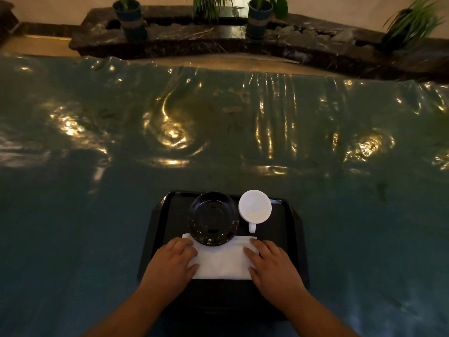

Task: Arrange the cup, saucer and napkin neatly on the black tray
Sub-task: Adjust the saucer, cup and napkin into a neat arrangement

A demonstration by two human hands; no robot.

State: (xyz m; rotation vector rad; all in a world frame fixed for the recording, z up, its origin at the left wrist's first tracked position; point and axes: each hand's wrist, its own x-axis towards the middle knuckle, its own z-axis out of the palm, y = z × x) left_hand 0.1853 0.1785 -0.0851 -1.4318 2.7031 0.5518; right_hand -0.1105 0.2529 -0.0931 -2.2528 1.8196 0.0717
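A black tray point(290, 220) lies on the table in front of me. A black saucer point(213, 218) sits at its far middle, its near edge overlapping a white napkin point(222, 262) spread flat on the tray. A white cup point(255, 206) stands upright right of the saucer, handle pointing toward me. My left hand point(173, 260) lies flat on the napkin's left edge, fingers apart. My right hand point(272, 265) rests flat on its right edge. Neither hand grips anything.
The table is covered with a glossy, wrinkled teal cloth point(218, 132) with light glints. Beyond its far edge runs a dark marble ledge point(218, 42) with potted plants point(131, 19).
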